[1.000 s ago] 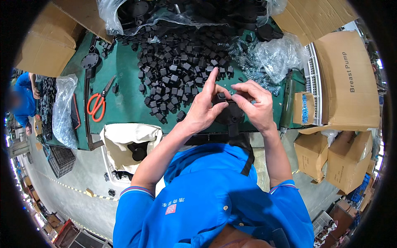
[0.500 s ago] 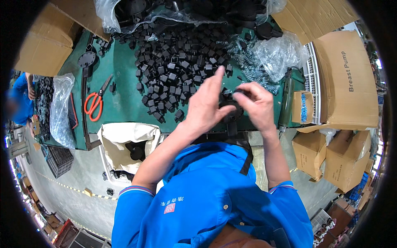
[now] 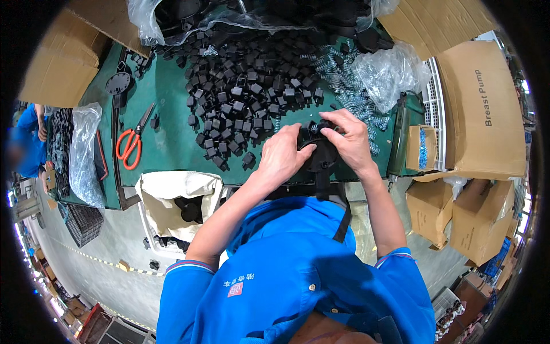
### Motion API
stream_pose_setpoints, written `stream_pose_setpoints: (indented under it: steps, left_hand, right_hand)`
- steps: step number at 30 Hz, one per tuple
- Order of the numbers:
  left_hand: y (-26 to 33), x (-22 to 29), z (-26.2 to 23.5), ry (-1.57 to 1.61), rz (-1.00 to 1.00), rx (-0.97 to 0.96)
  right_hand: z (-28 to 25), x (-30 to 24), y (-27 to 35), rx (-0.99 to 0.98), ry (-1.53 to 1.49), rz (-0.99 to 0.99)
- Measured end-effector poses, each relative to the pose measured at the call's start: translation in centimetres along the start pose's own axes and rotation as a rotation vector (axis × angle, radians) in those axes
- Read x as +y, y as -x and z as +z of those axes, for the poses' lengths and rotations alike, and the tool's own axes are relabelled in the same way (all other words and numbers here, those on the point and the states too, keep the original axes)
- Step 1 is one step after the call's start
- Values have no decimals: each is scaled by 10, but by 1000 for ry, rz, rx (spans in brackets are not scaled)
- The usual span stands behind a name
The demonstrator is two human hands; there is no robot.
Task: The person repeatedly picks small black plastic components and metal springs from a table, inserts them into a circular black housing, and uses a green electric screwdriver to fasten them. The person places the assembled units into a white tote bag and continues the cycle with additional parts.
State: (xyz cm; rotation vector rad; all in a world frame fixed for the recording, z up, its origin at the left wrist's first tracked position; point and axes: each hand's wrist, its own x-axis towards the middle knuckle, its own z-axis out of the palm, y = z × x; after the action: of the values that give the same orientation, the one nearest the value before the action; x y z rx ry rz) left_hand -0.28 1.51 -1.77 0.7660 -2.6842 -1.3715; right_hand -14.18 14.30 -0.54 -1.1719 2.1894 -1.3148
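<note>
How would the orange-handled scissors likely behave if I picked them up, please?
The orange-handled scissors would probably feel stiff, since the blades look like rigid metal. They might swing wider open, as the two halves appear to meet at a pivot. Rolling seems unlikely, because they lie flat on the green table.

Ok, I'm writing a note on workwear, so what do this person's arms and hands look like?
The left hand and right hand are bare, with no gloves, rings or watch visible. The forearms are bare too, below short, bright blue sleeves edged with narrow trim in pale and reddish stripes.
</note>
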Motion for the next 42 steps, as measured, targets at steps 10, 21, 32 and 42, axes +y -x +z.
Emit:
stream_pose_setpoints:
  steps: [10,21,32,42]
  left_hand:
    - [-15,-7,-5,1090,-447,-220]
    - [24,-7,19,1301,-305,-284]
    - [25,0,2,1336,-250,-475]
    - [16,29,9,-310,499,-34]
  right_hand:
    - [28,6,14,240,-131,175]
    - [13,-25,46,306,-610,260]
    - [13,-37,63,387,-453,64]
    - [41,6,90,421,32,144]
